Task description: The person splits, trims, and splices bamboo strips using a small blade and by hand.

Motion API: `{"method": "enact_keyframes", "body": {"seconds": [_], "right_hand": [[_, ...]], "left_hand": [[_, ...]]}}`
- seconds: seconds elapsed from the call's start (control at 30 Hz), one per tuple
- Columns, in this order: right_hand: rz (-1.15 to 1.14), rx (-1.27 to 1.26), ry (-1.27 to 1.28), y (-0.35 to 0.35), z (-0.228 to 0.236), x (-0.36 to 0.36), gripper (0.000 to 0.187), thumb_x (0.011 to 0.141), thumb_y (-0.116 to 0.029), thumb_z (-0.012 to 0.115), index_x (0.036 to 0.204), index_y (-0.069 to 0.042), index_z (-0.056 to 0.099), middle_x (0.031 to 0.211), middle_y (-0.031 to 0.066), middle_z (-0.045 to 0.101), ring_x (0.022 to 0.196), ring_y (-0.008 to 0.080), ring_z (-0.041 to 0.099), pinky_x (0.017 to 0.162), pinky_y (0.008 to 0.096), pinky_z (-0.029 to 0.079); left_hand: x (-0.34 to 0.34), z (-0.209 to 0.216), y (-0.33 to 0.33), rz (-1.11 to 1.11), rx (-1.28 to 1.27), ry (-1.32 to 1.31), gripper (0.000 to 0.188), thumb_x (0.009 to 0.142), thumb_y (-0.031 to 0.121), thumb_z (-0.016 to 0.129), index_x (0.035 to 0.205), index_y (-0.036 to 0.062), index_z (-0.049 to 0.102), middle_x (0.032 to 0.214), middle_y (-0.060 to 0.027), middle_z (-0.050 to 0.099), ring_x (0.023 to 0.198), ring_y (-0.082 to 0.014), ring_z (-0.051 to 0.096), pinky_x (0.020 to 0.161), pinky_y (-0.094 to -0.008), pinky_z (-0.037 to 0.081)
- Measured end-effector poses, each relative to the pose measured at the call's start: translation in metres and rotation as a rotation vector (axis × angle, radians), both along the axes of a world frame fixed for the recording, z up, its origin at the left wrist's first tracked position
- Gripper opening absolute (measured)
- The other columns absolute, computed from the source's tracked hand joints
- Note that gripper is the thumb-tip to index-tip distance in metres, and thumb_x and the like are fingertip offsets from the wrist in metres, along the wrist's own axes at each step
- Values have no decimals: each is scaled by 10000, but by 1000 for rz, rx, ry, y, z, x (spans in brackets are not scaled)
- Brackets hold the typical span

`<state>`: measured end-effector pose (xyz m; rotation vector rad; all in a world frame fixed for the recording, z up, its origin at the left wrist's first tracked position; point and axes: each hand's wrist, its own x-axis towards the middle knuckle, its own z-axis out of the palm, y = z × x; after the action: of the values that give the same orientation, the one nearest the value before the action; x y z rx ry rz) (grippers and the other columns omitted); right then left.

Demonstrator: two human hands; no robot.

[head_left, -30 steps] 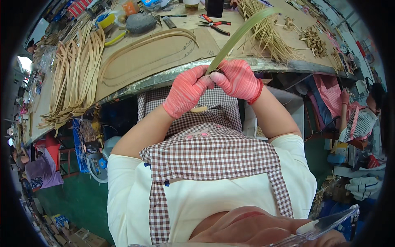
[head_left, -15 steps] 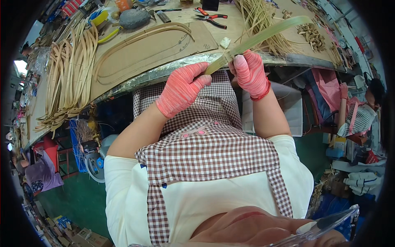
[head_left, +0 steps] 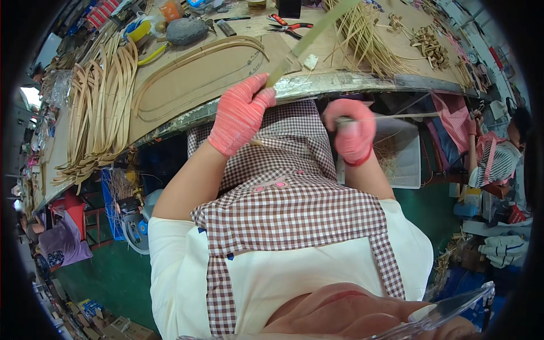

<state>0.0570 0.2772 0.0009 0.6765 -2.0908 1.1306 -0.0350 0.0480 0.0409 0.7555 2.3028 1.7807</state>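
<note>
My left hand [head_left: 238, 116], in a pink knitted glove, is closed round the lower end of a flat pale green bamboo strip [head_left: 314, 39]. The strip slants up and to the right over the table. My right hand [head_left: 352, 131], gloved alike and blurred by motion, is closed in front of the table's edge, apart from the strip. Out of it a thin pale sliver-like piece [head_left: 399, 117] reaches to the right, and a small greyish end shows at its fingers; its kind is unclear. Near the left hand's strip lies a small whitish block [head_left: 310, 62].
On the table lie a brown board [head_left: 198, 85] with a bent strip, a bundle of woven strips [head_left: 99, 107], red-black pliers [head_left: 290, 26], a dark stone [head_left: 187, 28] and a sheaf of thin splints [head_left: 368, 39]. Below stands a white bin [head_left: 411, 153]. Another person [head_left: 493, 153] is at the right.
My right hand has let go of the bamboo strip and moved down, away from it, with a thin pale piece now showing. The left hand has shifted slightly left, and the strip stands steeper.
</note>
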Motion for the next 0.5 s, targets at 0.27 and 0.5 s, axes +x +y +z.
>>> {"method": "enact_keyframes", "body": {"seconds": [0.27, 0.5], "right_hand": [[177, -653, -314, 0, 1, -9, 325, 964, -375, 636, 1101, -96, 542, 827, 18, 563, 622, 117, 520, 561, 260, 443], [-59, -466, -319, -8, 9, -37, 363, 854, -134, 766, 1158, -88, 572, 883, 3, 626, 760, 89, 573, 707, 248, 501]], "left_hand": [[10, 9, 1, -139, -71, -6, 341, 927, 140, 628, 1234, -8, 641, 825, -28, 689, 711, -74, 549, 663, -234, 462], [9, 3, -1, -170, -128, 86, 346, 927, 128, 625, 1247, -3, 640, 867, -65, 703, 781, -114, 624, 733, -261, 499]]}}
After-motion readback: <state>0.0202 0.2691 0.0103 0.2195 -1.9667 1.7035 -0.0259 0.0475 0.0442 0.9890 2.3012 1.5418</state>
